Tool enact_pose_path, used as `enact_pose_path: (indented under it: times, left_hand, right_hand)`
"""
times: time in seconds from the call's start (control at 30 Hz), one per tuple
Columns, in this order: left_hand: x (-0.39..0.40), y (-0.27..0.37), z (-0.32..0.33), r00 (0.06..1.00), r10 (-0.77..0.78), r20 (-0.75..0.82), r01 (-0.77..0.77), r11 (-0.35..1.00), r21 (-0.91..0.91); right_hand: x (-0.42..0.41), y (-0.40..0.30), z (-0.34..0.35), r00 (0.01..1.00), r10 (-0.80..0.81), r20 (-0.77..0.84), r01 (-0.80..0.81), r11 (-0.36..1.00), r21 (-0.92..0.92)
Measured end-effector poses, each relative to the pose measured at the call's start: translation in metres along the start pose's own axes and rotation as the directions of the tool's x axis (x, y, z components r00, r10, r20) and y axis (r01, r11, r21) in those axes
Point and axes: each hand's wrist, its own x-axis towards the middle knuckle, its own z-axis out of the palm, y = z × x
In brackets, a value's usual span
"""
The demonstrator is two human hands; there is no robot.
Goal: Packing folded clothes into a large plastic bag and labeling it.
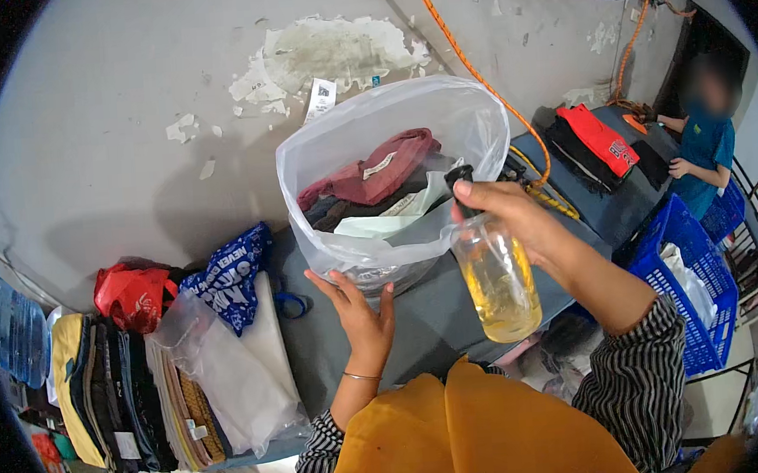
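My right hand (pixel 506 211) grips the black spray head of a clear spray bottle (pixel 497 281) that holds yellowish liquid. The bottle is upright, in front of the right side of an open translucent plastic bag (pixel 389 94). Inside the bag lie folded clothes: a maroon garment (pixel 374 167) on top, with darker and pale green ones beside and below it. My left hand (pixel 361 313) is at the bag's lower left side, fingers spread, with nothing gripped; whether its fingertips touch the plastic I cannot tell.
Folded clothes (pixel 109 387) stand in a row at the left, near clear plastic packaging (pixel 230 372), a red bag (pixel 134 296) and a blue printed bag (pixel 233 273). An orange rope (pixel 465 52) hangs at the bag's right. Farther right are a blue basket (pixel 686 287) and a person (pixel 705 141) beside folded clothes.
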Motion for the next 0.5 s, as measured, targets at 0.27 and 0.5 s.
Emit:
enact_pose_path:
  times: [0.27,0.5]
  left_hand:
    - [0.004,0.001,0.007,0.999,-0.039,-0.038,0.040,0.998,0.046]
    - [-0.006,-0.017,0.018,0.995,-0.089,-0.049,0.096,0.980,0.174]
  right_hand:
    - [0.020,0.003,-0.004,0.973,-0.086,0.214,0.060,0.991,0.124]
    - [0.020,0.011,-0.068,0.878,-0.304,0.369,0.174,0.922,0.345]
